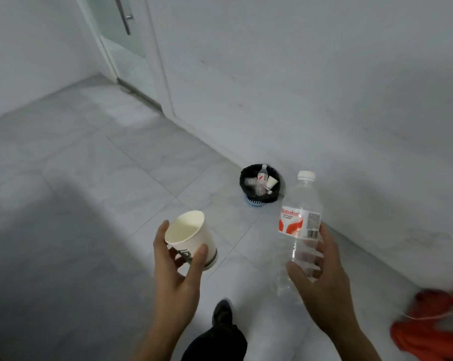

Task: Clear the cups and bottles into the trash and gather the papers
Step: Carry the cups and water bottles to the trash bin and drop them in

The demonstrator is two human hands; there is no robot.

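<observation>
Gripping a white paper cup [191, 239] between thumb and curled fingers, the left hand [177, 276] holds it tilted, its open mouth turned up and toward the camera, so the pale bare inside shows. A dark printed mark and a dark ring run round the cup's lower part, partly hidden by the thumb. To its right, the right hand [321, 280] wraps around the lower half of a clear plastic water bottle [299, 230], thumb on the near side and fingers showing through the clear wall on the far side. The bottle stands nearly upright, white cap on, with a white and red label around its middle just above the fingers.

Below and between the two forearms, a dark shoe [222, 312] and a dark trouser leg step on the pale tiled floor [89, 178]. Beyond the hands, well apart from them, a small trash bin [261, 186] lined with a black bag sits on the floor close to the white wall [324, 87]. Inside it lie clear bottles with red-marked labels and a white paper cup. At the lower right edge, blurred orange material [428, 332] lies on the floor; what it is cannot be told. Farther back on the left stands a frosted glass door [121, 35] with a metal bar handle.
</observation>
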